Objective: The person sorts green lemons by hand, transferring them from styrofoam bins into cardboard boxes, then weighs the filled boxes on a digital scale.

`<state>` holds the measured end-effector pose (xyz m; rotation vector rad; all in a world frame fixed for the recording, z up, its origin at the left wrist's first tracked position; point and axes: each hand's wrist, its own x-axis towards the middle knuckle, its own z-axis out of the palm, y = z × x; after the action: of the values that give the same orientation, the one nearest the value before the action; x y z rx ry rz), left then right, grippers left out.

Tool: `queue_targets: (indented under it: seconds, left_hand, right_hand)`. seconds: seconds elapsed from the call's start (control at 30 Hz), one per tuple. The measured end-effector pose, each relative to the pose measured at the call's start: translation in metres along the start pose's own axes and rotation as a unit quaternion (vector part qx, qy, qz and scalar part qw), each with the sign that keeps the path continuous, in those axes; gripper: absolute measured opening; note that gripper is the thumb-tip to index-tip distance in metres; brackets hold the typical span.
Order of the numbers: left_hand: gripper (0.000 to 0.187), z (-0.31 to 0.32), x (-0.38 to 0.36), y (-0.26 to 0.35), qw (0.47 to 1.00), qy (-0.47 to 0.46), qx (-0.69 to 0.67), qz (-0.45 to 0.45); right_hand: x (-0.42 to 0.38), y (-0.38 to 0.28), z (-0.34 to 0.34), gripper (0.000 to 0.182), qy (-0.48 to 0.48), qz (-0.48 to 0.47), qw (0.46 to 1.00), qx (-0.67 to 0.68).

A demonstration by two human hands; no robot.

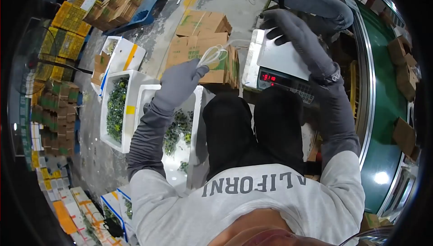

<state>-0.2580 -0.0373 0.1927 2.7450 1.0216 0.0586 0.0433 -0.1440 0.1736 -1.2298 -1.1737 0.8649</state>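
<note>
White shirt (180, 210) nearest, left hand (179, 82) grips looped cord (210, 57).

A bundle of thin, whitish, translucent ties (213, 57) is gripped at its lower end by the left fingers (201, 68), its slender loops fanning up and to the right beyond them and a loose strand trailing farther right toward the scale. The scale (285, 56), beneath and on the near side of the spread right fingers (274, 28), has a broad, flat, pale-silver pan lying face up, partly hidden by the hand and forearm; whether the fingers touch it cannot be told. Along its near edge run a dark panel with lit red digits and a keypad of small buttons.
</note>
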Motion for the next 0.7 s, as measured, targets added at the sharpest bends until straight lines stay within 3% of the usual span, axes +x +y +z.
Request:
queue_targets:
  seconds: [0.1, 0.13, 0.2, 0.37, 0.47, 0.6, 0.7]
  left_hand:
    - [0.033, 0.005, 0.0, -0.008, 0.996, -0.002, -0.075, -0.036]
    - [0.034, 0.005, 0.001, -0.007, 0.997, 0.004, -0.068, -0.038]
    - [0.036, 0.006, 0.003, -0.004, 0.998, 0.012, -0.053, -0.039]
    - [0.039, 0.002, 0.003, 0.001, 0.982, -0.028, -0.184, -0.03]
    - [0.039, 0.004, -0.001, -0.001, 0.969, -0.057, -0.238, -0.044]
    - [0.04, 0.0, -0.008, 0.005, 0.938, -0.11, -0.319, -0.076]
    - [0.04, 0.001, -0.01, 0.005, 0.924, -0.139, -0.346, -0.081]
  right_hand:
    - [-0.013, -0.003, 0.002, 0.031, 0.111, -0.042, 0.987, -0.111]
    - [-0.017, -0.005, 0.006, 0.029, 0.129, -0.131, 0.966, -0.183]
    - [-0.024, -0.013, 0.021, 0.025, 0.162, -0.3, 0.884, -0.32]
    - [-0.018, -0.02, 0.039, 0.026, 0.181, -0.495, 0.695, -0.489]
    - [-0.016, -0.012, 0.046, 0.025, 0.175, -0.485, 0.711, -0.478]
    - [-0.006, -0.01, 0.051, 0.024, 0.197, -0.541, 0.644, -0.504]
    - [0.003, -0.005, 0.053, 0.024, 0.195, -0.543, 0.634, -0.514]
